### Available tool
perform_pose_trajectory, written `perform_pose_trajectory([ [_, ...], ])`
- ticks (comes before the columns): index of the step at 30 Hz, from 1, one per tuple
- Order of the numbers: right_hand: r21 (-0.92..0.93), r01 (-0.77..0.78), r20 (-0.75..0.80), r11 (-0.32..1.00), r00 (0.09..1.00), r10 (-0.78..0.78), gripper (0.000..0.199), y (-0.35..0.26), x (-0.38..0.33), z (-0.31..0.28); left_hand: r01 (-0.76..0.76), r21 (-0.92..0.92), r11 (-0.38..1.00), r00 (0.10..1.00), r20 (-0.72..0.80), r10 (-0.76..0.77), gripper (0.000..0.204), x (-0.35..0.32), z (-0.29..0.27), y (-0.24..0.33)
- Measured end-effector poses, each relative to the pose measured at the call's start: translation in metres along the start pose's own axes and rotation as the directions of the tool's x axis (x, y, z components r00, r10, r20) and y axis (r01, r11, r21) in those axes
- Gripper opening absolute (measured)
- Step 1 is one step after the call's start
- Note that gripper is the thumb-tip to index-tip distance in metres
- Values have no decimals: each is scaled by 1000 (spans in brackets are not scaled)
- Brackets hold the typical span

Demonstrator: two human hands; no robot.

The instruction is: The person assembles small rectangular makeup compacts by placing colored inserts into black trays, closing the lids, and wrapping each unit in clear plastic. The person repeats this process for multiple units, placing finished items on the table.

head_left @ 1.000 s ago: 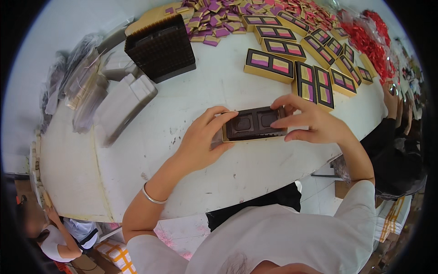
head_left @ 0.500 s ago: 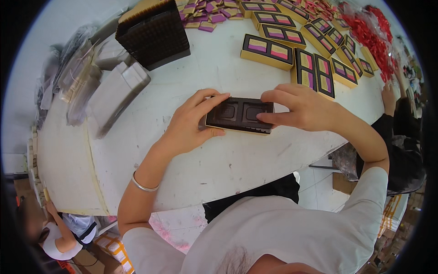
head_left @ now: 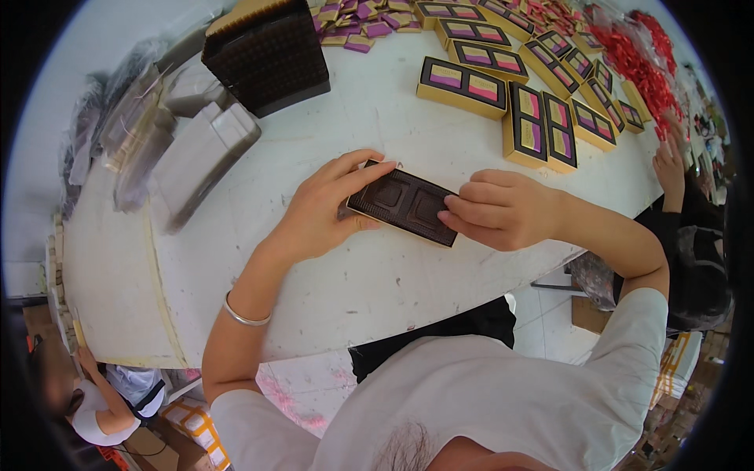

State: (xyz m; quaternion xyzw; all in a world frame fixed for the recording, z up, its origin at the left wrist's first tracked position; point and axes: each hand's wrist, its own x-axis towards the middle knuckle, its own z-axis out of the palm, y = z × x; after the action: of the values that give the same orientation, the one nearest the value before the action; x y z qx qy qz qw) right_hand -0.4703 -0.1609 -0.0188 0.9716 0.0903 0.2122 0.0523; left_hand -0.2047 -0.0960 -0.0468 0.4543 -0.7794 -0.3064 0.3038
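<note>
Head view: both hands held one dark brown two-cavity tray (head_left: 404,202) just above the white table (head_left: 377,118), at the centre of the frame. The left hand (head_left: 326,208) was closed around the tray's left end, thumb under or at the near edge and fingers stretched along the far edge. The right hand (head_left: 499,210) gripped the right end, fingertips curled onto the top face beside the right cavity. Both cavities looked empty; no coloured pieces sat in them as far as could be seen. Whether the tray touched the table could not be told.

Progress, as a judgement: many finished gold-edged boxes (head_left: 462,85) with pink and purple panels were lined up in the upper right of the frame, running off toward the right rim, so a good part of the batch looked done. The tray in hand looked like one unit at an early stage, neither filled nor boxed. A tall stack of dark trays (head_left: 267,51) stood at upper centre-left, so plenty seemed left to work through. Small pink and purple packets (head_left: 357,20) lay along the top edge, loose. Clear plastic sleeves and pale moulded inserts (head_left: 200,153) were piled at the upper left. Red ribbon material (head_left: 648,67) lay at the upper right. Another person's hand (head_left: 669,161) rested at the table's right edge, apart from the wearer's own hands.
</note>
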Motion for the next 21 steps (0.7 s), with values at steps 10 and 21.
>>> perform_pose_trajectory([
  [10,275,-189,228,943,965,127,14,-1,13,-1,23,21,1000,1000,16,-23,74,-4,-3,4],
  [21,-251,-693,156,676,661,734,20,206,78,100,-11,257,966,995,-92,36,76,-9,15,3],
])
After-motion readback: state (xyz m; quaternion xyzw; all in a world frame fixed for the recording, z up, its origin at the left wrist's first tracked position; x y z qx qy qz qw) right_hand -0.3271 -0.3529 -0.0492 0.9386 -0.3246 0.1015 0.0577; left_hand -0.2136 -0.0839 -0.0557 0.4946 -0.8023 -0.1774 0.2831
